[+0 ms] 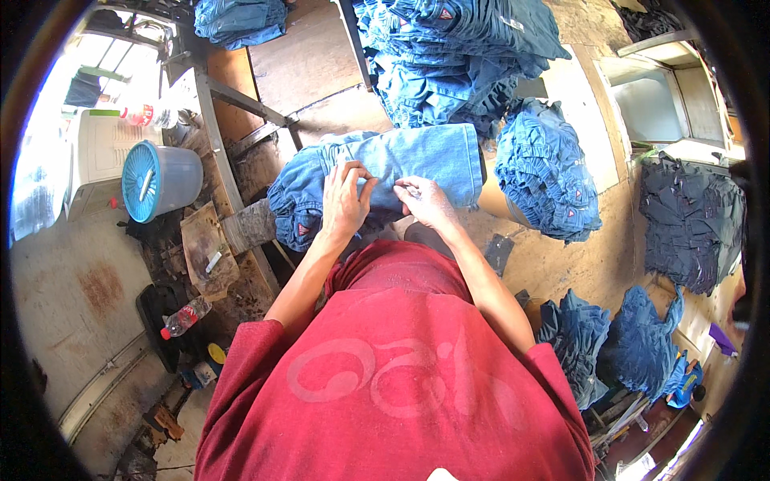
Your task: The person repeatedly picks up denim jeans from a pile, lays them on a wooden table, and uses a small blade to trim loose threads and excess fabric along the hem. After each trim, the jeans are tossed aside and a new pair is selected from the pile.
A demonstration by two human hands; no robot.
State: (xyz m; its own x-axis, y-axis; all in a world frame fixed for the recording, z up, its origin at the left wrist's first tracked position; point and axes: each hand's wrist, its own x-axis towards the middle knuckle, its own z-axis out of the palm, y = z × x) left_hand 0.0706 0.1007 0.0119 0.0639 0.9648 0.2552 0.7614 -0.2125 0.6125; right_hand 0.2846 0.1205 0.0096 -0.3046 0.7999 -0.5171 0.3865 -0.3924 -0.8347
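Note:
A pair of blue denim jeans (pixel 429 156) lies stretched sideways in front of me, its gathered waist end at the left and a leg reaching right. The jeans are pulled over a grey cloth-wrapped support (pixel 250 227), whose end sticks out at the left. My left hand (pixel 345 192) rests on the denim, fingers bent and thumb apart, with nothing visible in it. Just to the right, my right hand (pixel 427 202) is closed at the near edge of the leg. Its fingers are pinched together, and whatever they hold is too small to name.
Beyond the jeans rises a tall stack of folded denim (pixel 449 72); another pile (pixel 545 172) stands to its right. Dark trousers (pixel 691 224) are heaped at the far right. A blue-lidded bucket (pixel 172 180) and a plastic bottle (pixel 186 317) are on the left.

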